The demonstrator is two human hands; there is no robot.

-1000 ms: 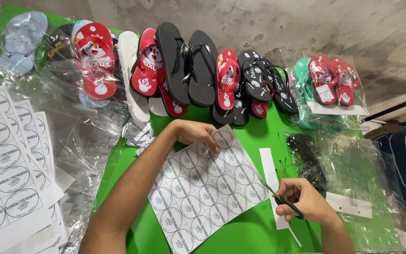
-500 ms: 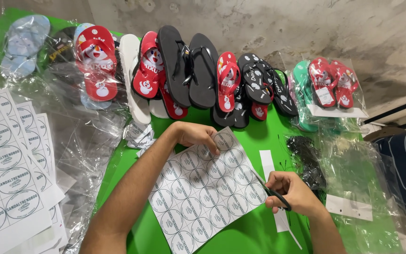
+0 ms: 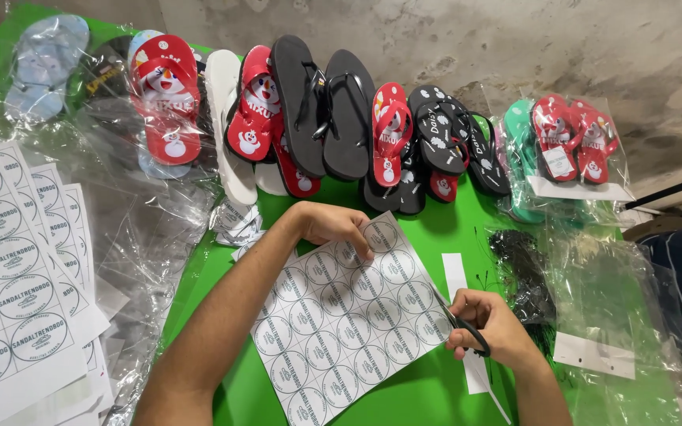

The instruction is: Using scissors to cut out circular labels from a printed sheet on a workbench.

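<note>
Scissors (image 3: 458, 322) sit in the right hand (image 3: 489, 325), fingers curled tight through the black handles, blades touching the right edge of the sticker sheet (image 3: 350, 314). The left hand (image 3: 331, 226) presses the sheet's top flat on the green desk (image 3: 420, 390), fingers spread a little, gripping nothing. If the sheet slides, the blades might snip into a round sticker. Flip-flops (image 3: 321, 110) lie behind.

Bright green table top (image 3: 199, 300), glossy, evenly lit. Behind it a rough grey concrete wall (image 3: 515, 47), stained and patchy, with soft light and no hard shadows. Dark rail or frame (image 3: 672, 193) at the right edge, running diagonally. Floor not visible.
</note>
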